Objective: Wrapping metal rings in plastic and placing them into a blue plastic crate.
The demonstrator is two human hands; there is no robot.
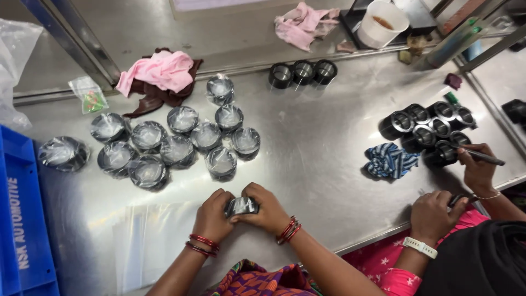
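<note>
Wrapped ring (pixel 241 206), at the near edge of the desk (pixel 318 148), low centre of the head view: a short dark metal cylinder under clear, creased film that catches the light. Only its top shows; the rest is hidden by the fingers. The left hand (pixel 212 215) closes on it from 9 o'clock and the right hand (pixel 267 209) from 3 o'clock, so both grips are shut on the same piece, thumbs meeting over the film.

Judged from this pose, the film is being drawn tight around the ring. The fold is best pressed flat against the metal with the thumbs while the fingers keep the piece from turning. Loose film would likely spring open.

At 11 o'clock lies a cluster of wrapped rings (pixel 181 143), touching one another, each filmed alike. Farther, at 12 o'clock, stand three bare rings (pixel 302 72). A pink cloth (pixel 159 73) lies at 10 o'clock. At 3 o'clock a co-worker's hand (pixel 478 167) holds a pen over more bare rings (pixel 430 129). A blue crate (pixel 19 219) bounds the left edge.
</note>
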